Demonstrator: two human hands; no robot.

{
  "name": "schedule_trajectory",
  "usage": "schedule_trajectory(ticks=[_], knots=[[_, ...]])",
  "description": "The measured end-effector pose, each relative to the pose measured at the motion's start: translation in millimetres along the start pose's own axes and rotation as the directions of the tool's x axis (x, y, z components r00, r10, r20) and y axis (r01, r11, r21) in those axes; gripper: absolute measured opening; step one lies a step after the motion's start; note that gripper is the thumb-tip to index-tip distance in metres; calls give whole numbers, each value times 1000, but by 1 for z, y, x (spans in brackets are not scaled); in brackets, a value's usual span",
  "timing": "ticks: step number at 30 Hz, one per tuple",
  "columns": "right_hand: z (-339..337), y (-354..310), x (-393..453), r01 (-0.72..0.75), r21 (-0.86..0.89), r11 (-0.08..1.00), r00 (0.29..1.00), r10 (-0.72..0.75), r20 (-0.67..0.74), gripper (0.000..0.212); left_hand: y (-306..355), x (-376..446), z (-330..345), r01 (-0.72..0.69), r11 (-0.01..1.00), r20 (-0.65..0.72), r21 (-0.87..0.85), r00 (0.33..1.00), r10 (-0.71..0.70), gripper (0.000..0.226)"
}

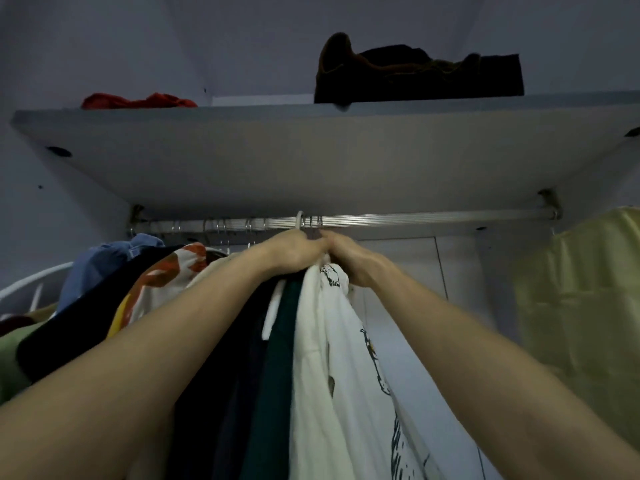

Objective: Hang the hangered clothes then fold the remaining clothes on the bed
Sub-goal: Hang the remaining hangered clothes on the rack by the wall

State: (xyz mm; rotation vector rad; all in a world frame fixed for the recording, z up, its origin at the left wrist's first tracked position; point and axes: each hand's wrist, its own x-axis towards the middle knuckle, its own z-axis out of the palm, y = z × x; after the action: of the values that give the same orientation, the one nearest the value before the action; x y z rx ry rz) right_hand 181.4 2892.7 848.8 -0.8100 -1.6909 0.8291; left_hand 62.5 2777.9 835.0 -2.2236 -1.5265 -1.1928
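Both arms reach up to the metal wardrobe rail (433, 218). My left hand (294, 251) and my right hand (349, 258) meet just below the rail and grip the necks of a bunch of hangers. A white hanger hook (299, 220) and a few metal hooks (313, 221) sit over the rail right above my hands. From the hands hang a white printed shirt (346, 358), a dark green garment (277, 375) and a dark navy one (221, 393). My fingers are hidden behind the cloth.
More hung clothes crowd the rail's left end: a blue garment (110, 261), a black one, an orange-and-white print (166, 278). A pale yellow garment (581, 306) hangs at the right. The shelf (311, 150) above carries dark folded clothes (415, 74) and a red cloth (138, 101).
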Motion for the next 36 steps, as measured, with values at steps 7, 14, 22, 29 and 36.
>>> schedule_trajectory(ticks=[7,14,22,29,36], knots=[[39,-6,-10,6,-40,999,999,-4,35,71,-18,-22,-20,50,969,11,240,998,-55,48],[48,20,-43,125,50,991,988,-129,85,54,-4,-65,-17,31,932,-46,361,999,-16,44],[69,30,-134,281,-153,947,960,-278,43,50,-3,-180,13,121,890,-377,440,924,61,40],[121,52,-233,326,-204,923,938,-343,-54,68,-4,-333,-5,467,674,-283,572,884,-372,34],[202,70,-374,391,-235,890,894,-307,325,45,38,-464,-40,644,436,-322,629,726,-608,38]])
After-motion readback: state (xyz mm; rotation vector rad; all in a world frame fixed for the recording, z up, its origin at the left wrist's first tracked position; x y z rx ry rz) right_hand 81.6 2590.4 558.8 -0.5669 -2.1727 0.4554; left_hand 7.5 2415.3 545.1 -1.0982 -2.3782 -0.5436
